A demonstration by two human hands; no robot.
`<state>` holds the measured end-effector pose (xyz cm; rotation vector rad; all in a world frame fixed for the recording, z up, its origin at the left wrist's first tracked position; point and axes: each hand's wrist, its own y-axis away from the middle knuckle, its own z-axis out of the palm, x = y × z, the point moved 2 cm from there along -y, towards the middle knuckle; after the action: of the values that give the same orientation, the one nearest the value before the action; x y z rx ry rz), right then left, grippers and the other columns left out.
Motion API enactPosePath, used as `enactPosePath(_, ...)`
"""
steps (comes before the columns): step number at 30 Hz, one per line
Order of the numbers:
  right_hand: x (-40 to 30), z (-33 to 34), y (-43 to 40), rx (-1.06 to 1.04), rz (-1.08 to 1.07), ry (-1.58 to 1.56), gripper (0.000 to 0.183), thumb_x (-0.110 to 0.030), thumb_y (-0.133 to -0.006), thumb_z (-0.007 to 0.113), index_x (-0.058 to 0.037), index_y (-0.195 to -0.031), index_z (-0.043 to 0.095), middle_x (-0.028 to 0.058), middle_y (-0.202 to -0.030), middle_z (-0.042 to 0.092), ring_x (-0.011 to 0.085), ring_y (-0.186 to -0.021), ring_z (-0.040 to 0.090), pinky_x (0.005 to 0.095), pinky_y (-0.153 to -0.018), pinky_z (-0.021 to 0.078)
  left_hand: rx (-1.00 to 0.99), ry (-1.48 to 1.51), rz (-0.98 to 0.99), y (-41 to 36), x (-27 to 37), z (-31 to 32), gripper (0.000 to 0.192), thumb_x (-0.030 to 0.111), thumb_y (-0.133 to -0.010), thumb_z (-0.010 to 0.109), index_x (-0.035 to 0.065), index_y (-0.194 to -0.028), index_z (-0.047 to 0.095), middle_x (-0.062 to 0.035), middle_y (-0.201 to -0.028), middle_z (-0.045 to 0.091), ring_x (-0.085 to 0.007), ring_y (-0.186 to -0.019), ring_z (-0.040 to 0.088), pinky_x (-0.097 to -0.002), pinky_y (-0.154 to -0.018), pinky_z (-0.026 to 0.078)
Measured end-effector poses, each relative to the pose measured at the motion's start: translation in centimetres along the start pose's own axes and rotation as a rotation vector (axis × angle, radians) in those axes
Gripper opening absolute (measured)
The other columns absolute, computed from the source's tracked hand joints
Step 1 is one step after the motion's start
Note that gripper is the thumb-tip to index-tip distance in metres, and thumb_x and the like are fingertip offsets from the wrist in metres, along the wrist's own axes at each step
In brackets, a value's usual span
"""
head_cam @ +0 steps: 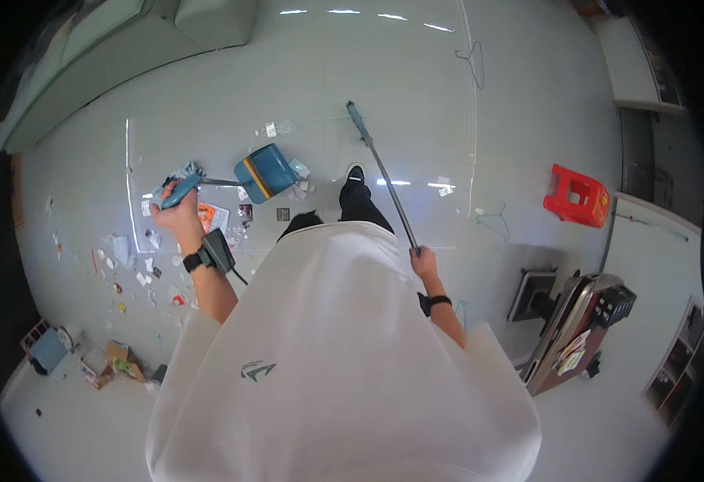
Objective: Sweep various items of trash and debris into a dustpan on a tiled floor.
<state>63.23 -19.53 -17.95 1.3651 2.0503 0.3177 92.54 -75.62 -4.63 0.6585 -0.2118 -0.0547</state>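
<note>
My left hand (177, 212) grips the blue handle of a long-handled dustpan (267, 172), whose blue pan has a yellow-edged toothed strip. Scraps of paper (299, 169) lie against the pan's right side. My right hand (424, 263) is closed around the grey pole of a broom (386, 172). Its narrow blue head points away from me, on or just above a pale wire hanger (334, 115) on the floor. A clear plastic bottle (275, 128) lies on its side beyond the dustpan. Near my left wrist are an orange packet (205, 215) and a can (245, 212).
Litter (141, 277) covers the tiled floor at left. Wire hangers (477, 65) (496, 223) and a red plastic stool (576, 196) lie to the right. A monitor (531, 295) stands beside a suitcase (566, 337). A sofa (135, 54) is at far left, cardboard boxes (124, 360) at lower left.
</note>
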Motion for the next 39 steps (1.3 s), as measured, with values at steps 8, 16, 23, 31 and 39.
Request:
enactPosePath(8,-11.3,-11.5,-21.4,-0.131,-0.338,0.213,0.029,-0.026,-0.083,0.055,0.0035,-0.079,0.056,0.0271,-0.074,0.06,0.0446,-0.074,0.058,0.0505,-0.067,0.0467,0.129,0.241,0.492,-3.8,-3.1,-0.7,0.053,0.054,-0.089,0.029,0.0164,-0.052,0.022,0.0,-0.047,0.029,-0.0182,-0.051,0.039,-0.0351,-0.063,0.038)
enactPosePath(16,-22.4,-12.4,-32.5,-0.224,-0.513,0.322,0.032,-0.027,-0.083,0.056,0.0048,-0.079,0.06,0.0265,-0.076,0.06,0.043,-0.076,0.059,0.0491,-0.069,0.0467,0.179,0.305,0.621,-3.3,-4.4,-1.4,0.054,0.054,-0.092,0.028,0.0145,-0.054,0.023,-0.0024,-0.05,0.029,-0.0194,-0.049,0.035,-0.0312,-0.052,0.034)
enactPosePath(23,-28.9,-12.2,-31.0,-0.279,-0.593,0.467,0.033,-0.028,-0.083,0.057,0.0048,-0.08,0.06,0.0264,-0.083,0.061,0.0432,-0.08,0.059,0.0479,-0.071,0.0468,0.134,0.296,0.663,-2.2,-4.9,-0.5,0.054,0.054,-0.09,0.027,0.0135,-0.054,0.026,-0.0009,-0.049,0.025,-0.0178,-0.044,0.03,-0.0316,-0.046,0.034)
enactPosePath(31,-31.1,-10.6,-30.5,-0.429,-0.521,0.361,0.033,-0.028,-0.084,0.056,0.0038,-0.075,0.058,0.0168,-0.062,0.057,0.0298,-0.054,0.057,0.0393,-0.053,0.0462,0.15,0.296,0.64,0.0,-6.0,3.4,0.056,0.06,-0.084,0.044,0.0133,-0.058,0.028,-0.0003,-0.049,0.026,-0.0163,-0.046,0.029,-0.0274,-0.046,0.03)
enactPosePath(39,-33.9,-10.1,-28.6,-0.51,-0.392,0.344,0.037,-0.031,-0.083,0.055,0.0056,-0.079,0.062,0.0281,-0.082,0.061,0.0421,-0.084,0.06,0.0453,-0.073,0.0467,0.251,0.351,0.653,2.5,-6.7,8.6,0.037,0.027,-0.077,0.048,0.0172,-0.05,0.025,0.0025,-0.047,0.021,-0.0124,-0.043,0.023,-0.0245,-0.04,0.018)
